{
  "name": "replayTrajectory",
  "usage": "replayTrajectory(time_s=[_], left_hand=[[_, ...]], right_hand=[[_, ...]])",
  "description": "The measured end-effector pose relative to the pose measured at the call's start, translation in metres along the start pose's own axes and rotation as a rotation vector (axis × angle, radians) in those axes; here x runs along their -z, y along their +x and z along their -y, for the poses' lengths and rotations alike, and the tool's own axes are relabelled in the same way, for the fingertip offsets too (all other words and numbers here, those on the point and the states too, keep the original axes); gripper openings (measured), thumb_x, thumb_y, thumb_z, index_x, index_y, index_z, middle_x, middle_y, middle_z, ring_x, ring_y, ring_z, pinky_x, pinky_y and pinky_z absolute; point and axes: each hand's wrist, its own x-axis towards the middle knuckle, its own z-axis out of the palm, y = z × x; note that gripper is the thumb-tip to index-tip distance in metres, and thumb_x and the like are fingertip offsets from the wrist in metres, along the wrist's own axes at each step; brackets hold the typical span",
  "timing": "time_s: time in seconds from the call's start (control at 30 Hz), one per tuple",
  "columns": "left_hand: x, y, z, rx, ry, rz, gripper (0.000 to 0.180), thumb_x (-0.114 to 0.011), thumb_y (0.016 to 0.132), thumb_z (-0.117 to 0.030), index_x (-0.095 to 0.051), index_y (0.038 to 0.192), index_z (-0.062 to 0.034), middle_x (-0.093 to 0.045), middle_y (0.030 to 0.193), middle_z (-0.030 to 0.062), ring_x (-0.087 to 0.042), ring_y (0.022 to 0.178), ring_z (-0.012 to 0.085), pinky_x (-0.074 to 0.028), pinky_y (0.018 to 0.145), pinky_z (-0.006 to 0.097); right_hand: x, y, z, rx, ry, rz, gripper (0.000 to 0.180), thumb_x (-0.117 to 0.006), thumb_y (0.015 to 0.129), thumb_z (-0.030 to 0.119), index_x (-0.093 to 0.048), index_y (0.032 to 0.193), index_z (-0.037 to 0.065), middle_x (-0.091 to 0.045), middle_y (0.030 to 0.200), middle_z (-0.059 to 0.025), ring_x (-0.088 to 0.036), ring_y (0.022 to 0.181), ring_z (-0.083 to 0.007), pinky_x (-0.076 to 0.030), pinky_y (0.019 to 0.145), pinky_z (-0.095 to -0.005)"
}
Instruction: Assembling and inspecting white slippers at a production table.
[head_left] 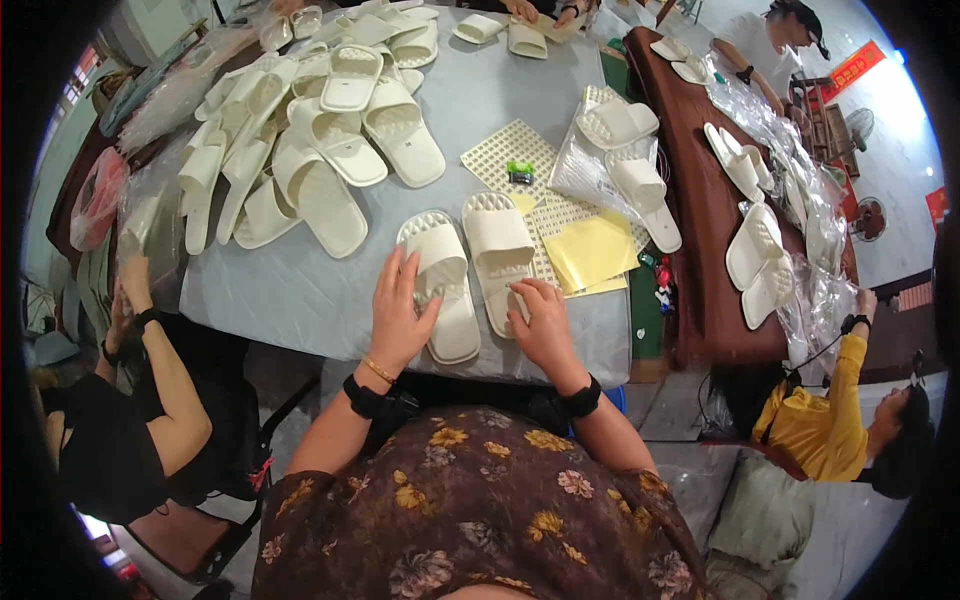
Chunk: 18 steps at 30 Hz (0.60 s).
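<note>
Two off-white slippers lie side by side in front of me, toe ends away from me. My left hand (398, 312) rests on the left slipper (455, 328), fingers stretched along its strap and thumb over the insole. Beside the right slipper (500, 240), my right hand (545, 320) has its index fingertip on the insole just below the strap, with the thumb apart from it. Whether a small label sits under that fingertip is too small to tell. Just right of the pair are sticker sheets (505, 155) and a yellow backing sheet (590, 252).
A heap of off-white slippers (320, 190) covers the table's left side. A small green object (520, 170) sits on the stickers. Slippers on a plastic bag (590, 170) lie to the right. Co-workers sit at left and right, near a brown-covered table (690, 260); another person's hands work at the far edge.
</note>
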Motion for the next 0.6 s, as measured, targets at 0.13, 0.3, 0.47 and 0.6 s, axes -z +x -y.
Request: replayTrajectory(time_s=[0.13, 0.3, 0.47, 0.6], left_hand=[[-0.001, 0.009, -0.03, -0.275, 0.185, -0.063, 0.054, -0.071, 0.081, -0.015, -0.055, 0.132, -0.005, -0.05, 0.141, 0.0168, -0.048, 0.128, 0.0337, -0.039, 0.106, 0.044], [-0.032, 0.014, -0.039, -0.485, 0.107, 0.162, 0.041, -0.069, 0.083, -0.017, -0.063, 0.122, -0.0061, -0.057, 0.132, 0.0119, -0.053, 0.122, 0.0291, -0.039, 0.104, 0.042], [-0.048, 0.012, -0.038, -0.434, 0.192, 0.253, 0.04, -0.07, 0.084, -0.022, -0.063, 0.12, -0.0067, -0.058, 0.131, 0.0115, -0.054, 0.12, 0.0296, -0.04, 0.101, 0.045], [-0.051, 0.01, -0.036, -0.402, 0.171, 0.262, 0.04, -0.069, 0.084, -0.024, -0.062, 0.119, -0.0064, -0.059, 0.129, 0.0101, -0.055, 0.116, 0.029, -0.04, 0.098, 0.044]], right_hand=[[-0.006, 0.009, -0.007, -0.034, 0.016, -0.051, 0.035, -0.069, 0.078, 0.006, -0.064, 0.113, 0.003, -0.06, 0.109, -0.0183, -0.055, 0.102, -0.0384, -0.045, 0.09, -0.0463], [-0.012, 0.022, -0.003, -0.01, -0.021, -0.11, 0.018, -0.068, 0.081, 0.009, -0.068, 0.098, 0.006, -0.061, 0.094, -0.0142, -0.059, 0.091, -0.0355, -0.047, 0.08, -0.0459], [-0.019, 0.026, -0.004, -0.029, -0.11, -0.165, 0.01, -0.07, 0.08, 0.011, -0.069, 0.088, 0.007, -0.063, 0.087, -0.0113, -0.062, 0.084, -0.033, -0.05, 0.075, -0.0435], [-0.021, 0.026, -0.007, -0.04, -0.055, -0.158, 0.004, -0.066, 0.083, 0.013, -0.066, 0.084, 0.009, -0.06, 0.086, -0.011, -0.06, 0.082, -0.0328, -0.048, 0.073, -0.0445]])
